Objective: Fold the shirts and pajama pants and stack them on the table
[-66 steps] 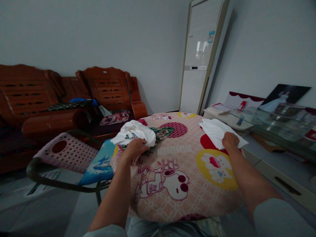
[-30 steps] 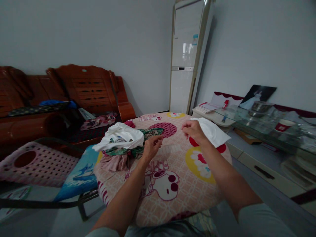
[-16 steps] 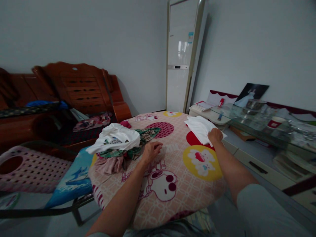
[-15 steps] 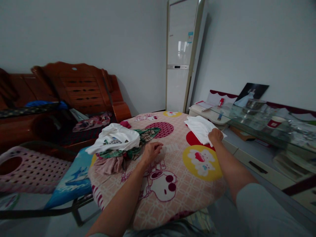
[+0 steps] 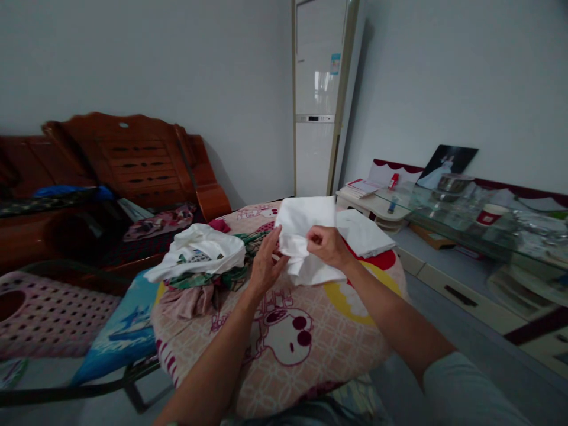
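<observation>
A white cloth [image 5: 306,234] hangs lifted above the round table [image 5: 284,355], which wears a cartoon-print cover. My right hand [image 5: 327,245] pinches the cloth at its middle. My left hand [image 5: 266,263] touches its left edge with fingers stretched up along it. A folded white cloth [image 5: 364,234] lies flat on the table's far right. At the table's left edge sits a heap of clothes [image 5: 197,266], white on top, green plaid and pink beneath.
A pink perforated chair [image 5: 48,307] with a blue cushion [image 5: 115,331] stands left of the table. Wooden sofas [image 5: 128,160] line the back wall. A tall white air conditioner [image 5: 317,100] fills the corner. A glass-topped cabinet [image 5: 479,219] with cups runs along the right.
My right hand has lifted a white cloth off the folded stack and brought it to the table's middle. My left hand rose from the table to meet it.
</observation>
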Available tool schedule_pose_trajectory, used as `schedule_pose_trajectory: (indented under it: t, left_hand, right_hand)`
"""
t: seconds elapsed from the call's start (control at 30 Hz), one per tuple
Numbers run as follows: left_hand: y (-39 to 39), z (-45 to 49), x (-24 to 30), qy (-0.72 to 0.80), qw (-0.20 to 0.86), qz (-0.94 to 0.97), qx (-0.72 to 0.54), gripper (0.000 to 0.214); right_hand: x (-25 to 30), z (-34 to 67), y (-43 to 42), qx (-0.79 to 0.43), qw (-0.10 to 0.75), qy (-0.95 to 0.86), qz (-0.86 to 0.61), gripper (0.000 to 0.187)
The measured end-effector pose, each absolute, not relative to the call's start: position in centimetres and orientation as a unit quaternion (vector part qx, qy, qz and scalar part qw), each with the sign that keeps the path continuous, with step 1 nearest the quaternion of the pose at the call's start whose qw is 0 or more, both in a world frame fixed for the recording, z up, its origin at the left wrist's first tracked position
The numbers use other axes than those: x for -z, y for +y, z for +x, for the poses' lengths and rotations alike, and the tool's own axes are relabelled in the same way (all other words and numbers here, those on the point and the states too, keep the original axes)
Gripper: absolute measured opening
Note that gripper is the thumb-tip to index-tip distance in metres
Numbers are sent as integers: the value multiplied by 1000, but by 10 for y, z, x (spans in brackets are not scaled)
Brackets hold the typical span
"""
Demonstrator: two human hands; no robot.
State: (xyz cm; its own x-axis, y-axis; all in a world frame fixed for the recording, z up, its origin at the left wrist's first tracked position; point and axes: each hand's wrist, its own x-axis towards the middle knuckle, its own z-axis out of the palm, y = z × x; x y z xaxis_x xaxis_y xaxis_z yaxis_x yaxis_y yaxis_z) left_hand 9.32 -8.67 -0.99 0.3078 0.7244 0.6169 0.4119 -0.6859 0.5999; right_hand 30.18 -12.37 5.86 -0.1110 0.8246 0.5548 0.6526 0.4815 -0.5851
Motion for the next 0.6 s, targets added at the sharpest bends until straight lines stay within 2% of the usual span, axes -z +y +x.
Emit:
schedule_pose_trajectory:
  t: [0.1, 0.23, 0.33, 0.4, 0.47, 0.53, 0.6]
  left_hand:
    - [-90, 88, 6, 380, 128, 815, -419, 53]
    - [-93, 85, 9, 416, 89, 832, -357, 58]
    - [-93, 90, 12, 397, 98, 875, -260, 33]
    - [-88, 94, 13, 401, 117, 876, -240, 16]
    - [-76, 91, 7, 444, 142, 832, -301, 16]
    - [-57, 79, -10, 507, 162, 741, -410, 27]
    - [-35, 59, -35, 549, 127, 639, -523, 34]
  right_hand:
    - [-51, 287, -130, -141, 465, -725, -489, 5]
    - [-39, 292, -133, -209, 474, -702, -488, 3]
    - [-34, 296, -133, -271, 462, -696, -478, 4]
    - [-29, 300, -131, -303, 459, -680, -484, 10]
    - [-21, 308, -128, -316, 466, -643, -519, 17]
    - [-10, 318, -126, -320, 467, -597, -568, 19]
    - [3, 326, -125, -323, 456, -566, -606, 18]
